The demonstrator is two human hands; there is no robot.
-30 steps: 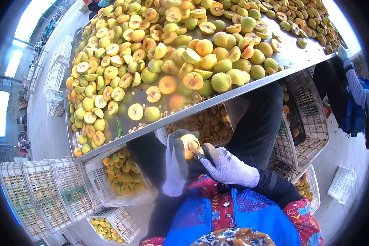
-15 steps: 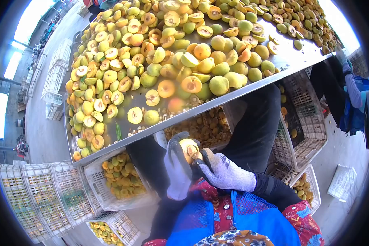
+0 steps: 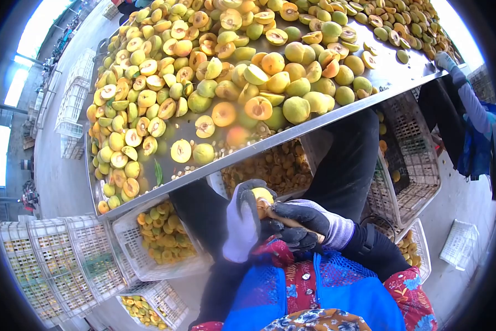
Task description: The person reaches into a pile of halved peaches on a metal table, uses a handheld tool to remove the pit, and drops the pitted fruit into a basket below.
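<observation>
My left hand [image 3: 241,223], in a grey and black glove, is closed around a yellow fruit [image 3: 262,195] held low in front of my lap, below the table edge. My right hand [image 3: 310,222], also gloved, sits right beside it with its dark palm turned up. It grips a small tool with a brownish handle [image 3: 285,220], whose tip rests against the fruit. The tool's working end is hidden between fruit and fingers. Above both hands, a steel table [image 3: 394,74] carries a heap of whole and halved yellow-green fruits [image 3: 259,83].
White plastic crates stand under and around the table: one with fruit [image 3: 162,234] at lower left, one with pitted halves [image 3: 278,168] under the edge, stacked crates [image 3: 49,265] at far left. Another person's gloved hand [image 3: 445,59] reaches the table's right corner.
My right hand has rolled over so its dark palm now faces up, and the tool handle has come into view. The fruit stays in my left hand, lifted slightly.
</observation>
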